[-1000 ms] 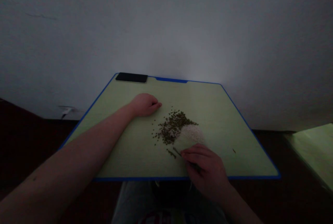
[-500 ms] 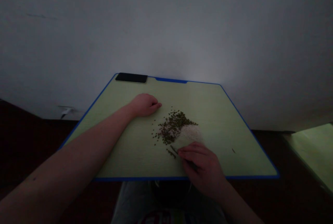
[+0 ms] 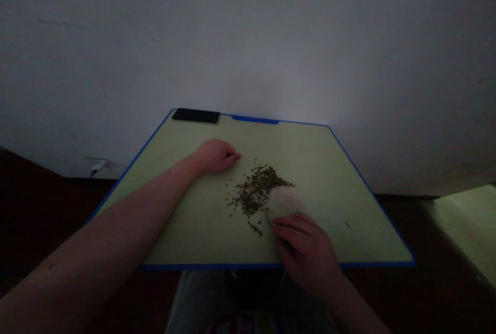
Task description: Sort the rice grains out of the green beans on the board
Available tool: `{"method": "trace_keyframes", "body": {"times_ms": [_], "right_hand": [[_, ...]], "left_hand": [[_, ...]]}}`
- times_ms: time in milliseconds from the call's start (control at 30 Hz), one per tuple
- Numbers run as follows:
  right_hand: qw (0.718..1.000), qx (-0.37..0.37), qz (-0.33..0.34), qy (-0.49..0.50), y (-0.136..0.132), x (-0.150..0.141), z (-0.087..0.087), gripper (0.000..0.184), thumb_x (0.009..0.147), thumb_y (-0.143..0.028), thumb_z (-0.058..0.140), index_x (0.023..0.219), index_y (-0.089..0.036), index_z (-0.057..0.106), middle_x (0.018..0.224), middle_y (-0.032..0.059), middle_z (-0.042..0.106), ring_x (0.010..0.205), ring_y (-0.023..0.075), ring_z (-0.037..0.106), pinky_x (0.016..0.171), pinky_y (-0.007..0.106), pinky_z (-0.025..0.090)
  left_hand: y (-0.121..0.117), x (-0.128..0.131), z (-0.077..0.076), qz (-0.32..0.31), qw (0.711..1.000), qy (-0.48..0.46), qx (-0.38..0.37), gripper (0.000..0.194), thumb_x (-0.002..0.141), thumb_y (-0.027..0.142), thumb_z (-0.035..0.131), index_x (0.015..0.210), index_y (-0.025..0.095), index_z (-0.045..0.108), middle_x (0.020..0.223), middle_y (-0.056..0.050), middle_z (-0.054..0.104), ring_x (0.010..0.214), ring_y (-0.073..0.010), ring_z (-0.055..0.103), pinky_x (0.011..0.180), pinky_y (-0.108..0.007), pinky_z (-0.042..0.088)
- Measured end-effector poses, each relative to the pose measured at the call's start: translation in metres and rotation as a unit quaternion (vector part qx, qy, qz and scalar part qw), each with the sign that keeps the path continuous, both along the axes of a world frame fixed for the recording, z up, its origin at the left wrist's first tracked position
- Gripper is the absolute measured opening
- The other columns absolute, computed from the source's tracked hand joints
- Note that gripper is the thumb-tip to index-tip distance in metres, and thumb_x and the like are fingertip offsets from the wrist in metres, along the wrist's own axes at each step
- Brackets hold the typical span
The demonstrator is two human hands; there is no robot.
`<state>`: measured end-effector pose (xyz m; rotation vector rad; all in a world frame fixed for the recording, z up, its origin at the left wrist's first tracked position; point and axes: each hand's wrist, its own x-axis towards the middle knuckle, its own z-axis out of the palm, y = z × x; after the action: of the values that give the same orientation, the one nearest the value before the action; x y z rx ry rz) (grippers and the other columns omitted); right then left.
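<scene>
My left hand [image 3: 217, 156] rests on the board, fingers curled in with nothing showing in them, up and left of a spread of small green-brown beans [image 3: 258, 189]. To the right of the beans, and touching them, lies a mound of small white grains, like rice [image 3: 284, 198]. My right hand [image 3: 304, 241] is at the near side of this mound, thumb and fingers pinched together. A thin dark stick showed between these fingertips earlier; now it is mostly hidden along the mound's left edge. A few beans [image 3: 254, 228] lie left of my fingertips.
The pale table top [image 3: 186, 241] has a blue rim. A black phone [image 3: 196, 116] lies at its far left corner. One small dark sliver [image 3: 347, 224] is on the right side. A wall stands behind, with a plug [image 3: 99, 167] low on the left.
My right hand has shifted slightly right, and the stick's tip has swung from the loose beans toward the white mound. The left hand has stayed still.
</scene>
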<state>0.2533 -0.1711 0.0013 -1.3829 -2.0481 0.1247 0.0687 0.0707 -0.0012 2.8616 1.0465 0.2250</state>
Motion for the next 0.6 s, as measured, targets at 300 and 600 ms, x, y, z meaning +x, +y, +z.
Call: {"method": "trace_keyframes", "body": {"times_ms": [300, 600], "right_hand": [[1.000, 0.001, -0.017, -0.001, -0.0034, 0.0051, -0.0011, 0.025, 0.072, -0.008, 0.051, 0.090, -0.020, 0.065, 0.086, 0.0057, 0.066, 0.077, 0.0178, 0.059, 0.069, 0.034, 0.051], [0.999, 0.017, -0.032, 0.004, -0.0029, 0.0068, 0.0005, 0.023, 0.072, -0.009, 0.052, 0.087, -0.019, 0.065, 0.084, 0.0064, 0.067, 0.076, 0.0177, 0.060, 0.068, 0.034, 0.052]], "left_hand": [[0.0017, -0.0028, -0.0015, -0.010, 1.000, 0.013, 0.022, 0.054, 0.083, 0.052, 0.023, 0.059, 0.018, 0.057, 0.058, -0.005, 0.055, 0.050, -0.0136, 0.039, 0.050, -0.029, 0.020], [0.0023, -0.0053, -0.0044, -0.003, 1.000, 0.004, 0.008, 0.054, 0.082, 0.054, 0.024, 0.059, 0.017, 0.057, 0.060, -0.006, 0.057, 0.052, -0.0136, 0.040, 0.052, -0.028, 0.021]]}}
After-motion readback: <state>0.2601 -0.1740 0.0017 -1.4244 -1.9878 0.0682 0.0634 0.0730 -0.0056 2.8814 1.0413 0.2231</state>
